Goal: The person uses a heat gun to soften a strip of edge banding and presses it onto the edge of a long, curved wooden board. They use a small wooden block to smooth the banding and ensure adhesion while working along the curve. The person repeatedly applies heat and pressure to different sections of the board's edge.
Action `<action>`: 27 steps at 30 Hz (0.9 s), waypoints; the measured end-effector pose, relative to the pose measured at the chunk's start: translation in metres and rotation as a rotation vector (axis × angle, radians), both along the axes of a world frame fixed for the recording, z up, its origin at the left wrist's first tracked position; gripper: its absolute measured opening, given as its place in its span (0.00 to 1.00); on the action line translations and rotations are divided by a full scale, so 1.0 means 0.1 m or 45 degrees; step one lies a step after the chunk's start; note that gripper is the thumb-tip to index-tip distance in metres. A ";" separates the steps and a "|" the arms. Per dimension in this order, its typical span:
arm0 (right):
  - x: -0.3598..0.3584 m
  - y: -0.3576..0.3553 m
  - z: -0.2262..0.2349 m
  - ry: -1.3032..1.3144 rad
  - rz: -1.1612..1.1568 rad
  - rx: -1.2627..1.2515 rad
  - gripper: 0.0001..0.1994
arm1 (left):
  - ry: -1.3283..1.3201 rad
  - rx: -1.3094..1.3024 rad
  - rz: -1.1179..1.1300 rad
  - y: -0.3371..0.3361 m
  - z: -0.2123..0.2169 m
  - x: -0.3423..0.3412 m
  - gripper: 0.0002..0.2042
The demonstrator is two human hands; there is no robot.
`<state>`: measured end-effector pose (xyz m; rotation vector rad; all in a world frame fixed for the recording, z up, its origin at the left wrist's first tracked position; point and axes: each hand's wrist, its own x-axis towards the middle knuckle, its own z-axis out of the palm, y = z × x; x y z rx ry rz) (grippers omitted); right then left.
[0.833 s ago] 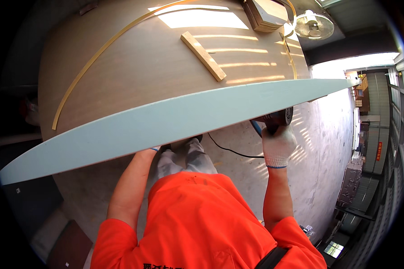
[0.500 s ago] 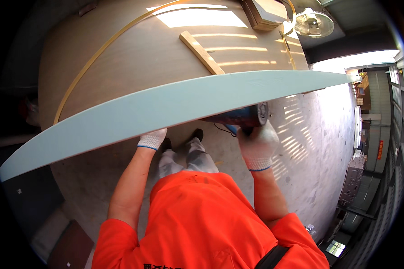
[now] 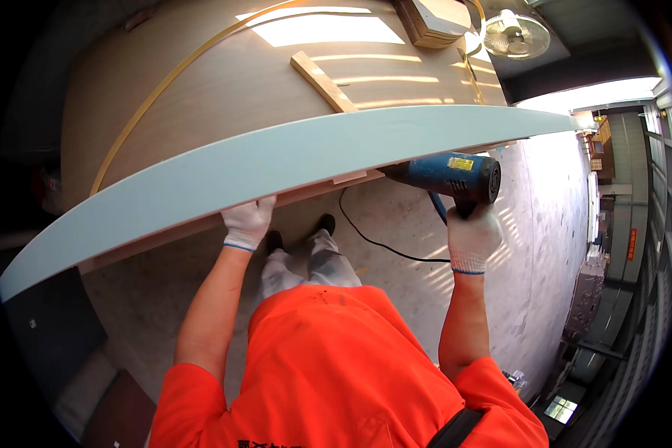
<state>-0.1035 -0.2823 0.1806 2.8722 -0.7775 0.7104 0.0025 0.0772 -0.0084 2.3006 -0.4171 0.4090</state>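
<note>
A long, pale blue panel (image 3: 291, 160) stretches across the view, its near edge bowed by the lens. Against that edge lies my left hand (image 3: 248, 221) in a white knit glove with a blue cuff. Its fingers curl at the panel's underside, their tips partly hidden. My right hand (image 3: 473, 237), gloved alike, is wrapped round the handle of a blue heat gun (image 3: 444, 172). The gun lies roughly level, its dark nozzle (image 3: 397, 172) pointing left beneath the panel's near edge. A small pale piece (image 3: 351, 178) shows under the edge beside the nozzle.
Beyond the panel is a brown board-topped table (image 3: 194, 97) with a wooden strip (image 3: 322, 82), a curved yellow band (image 3: 168, 89) and stacked boards (image 3: 434, 22). A fan (image 3: 515, 35) stands far right. A black cord (image 3: 381, 243) hangs over the concrete floor (image 3: 396, 299).
My right hand and the heat gun have moved right, bringing the gun's body out from under the panel. The panel's near edge sits slightly higher in view, and more of my left hand shows.
</note>
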 end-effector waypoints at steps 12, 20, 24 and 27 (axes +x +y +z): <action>0.16 0.43 -0.04 -0.036 0.242 0.188 0.14 | -0.251 0.058 -0.090 -0.55 -0.16 0.05 0.11; 0.05 0.32 -0.03 -0.030 0.156 0.335 0.13 | -0.128 0.045 0.196 0.47 0.11 -0.07 0.07; 0.12 0.83 -0.10 -0.059 0.504 0.508 0.13 | 0.099 0.177 0.484 1.01 -0.22 0.18 0.16; 0.20 1.08 -0.03 0.052 0.576 0.460 0.27 | 0.231 0.391 0.593 1.09 -0.26 0.29 0.21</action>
